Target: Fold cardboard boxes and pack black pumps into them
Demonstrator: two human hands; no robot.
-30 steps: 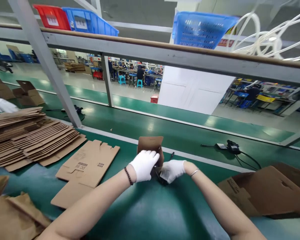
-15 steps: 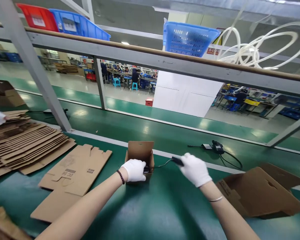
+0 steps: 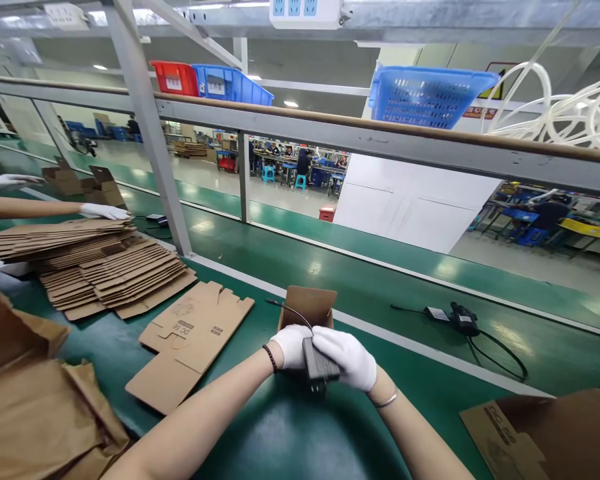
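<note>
My right hand (image 3: 347, 357), in a white glove, is closed on a black power adapter (image 3: 320, 363) with ridged sides and plug prongs at its lower end. A thin black cable runs from the adapter's top over the open cardboard box (image 3: 310, 303), its free end out to the left. The adapter is held in front of that upright box and hides part of it. My left hand (image 3: 293, 347), also gloved, is curled against the adapter's left edge, in front of the box; its fingertips are hidden. Left of it lies a flat printed carton (image 3: 190, 340).
Stacked flat cartons (image 3: 130, 267) are at the left, where another person's gloved hand (image 3: 105, 211) rests. Brown paper (image 3: 45, 400) fills the lower left. Another adapter with cable (image 3: 464, 319) lies on the green belt; an open carton (image 3: 555, 433) is lower right. A metal post (image 3: 153, 133) rises at left.
My right hand has come left and swung the adapter in front of the box beside my left hand. The cable now points left. The view has turned left, showing more of the other person's arms.
</note>
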